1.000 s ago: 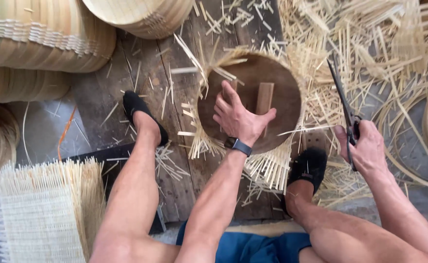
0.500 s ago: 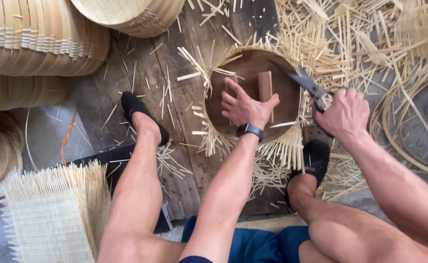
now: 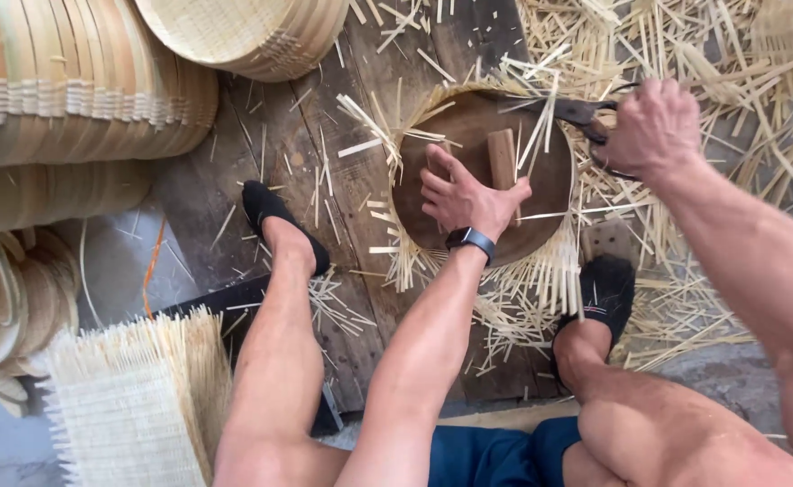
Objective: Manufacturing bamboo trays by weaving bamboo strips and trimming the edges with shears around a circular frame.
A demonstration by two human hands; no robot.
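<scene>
1. Head view looks down at a person sitting on dark wooden boards (image 3: 324, 180) with both legs spread.
2. Between the feet lies a round brown wooden disc (image 3: 482, 171) on top of a pale woven bamboo mat (image 3: 540, 271). The thin strip ends of the mat stick out all around the disc.
3. The left hand (image 3: 464, 198) is flat on the disc, fingers spread, pressing it down. It is just beside a small upright wooden block (image 3: 502, 158) fixed on the disc. A dark watch (image 3: 470, 240) sits on that wrist.
4. The right hand (image 3: 653, 126) is closed tight around the handles of big dark metal shears (image 3: 563, 108). The blades lie at the far edge of the disc, among the sticking-out strips.
5. How far along: I think the trimming is only partly done. Long strips still stick out at the near side, the left side and the top. Lots of cut pale bamboo bits (image 3: 685, 54) lie on the ground to the right.
6. Stacks of finished pale round bamboo trays (image 3: 81, 90) stand at the left, and another square woven mat (image 3: 126, 406) lies near the left knee.
7. Hard to see: the mat under the disc is hidden. The shear blades are partly covered by strips, so I cannot tell if they are open. The right arm is cut off at the picture edge.
</scene>
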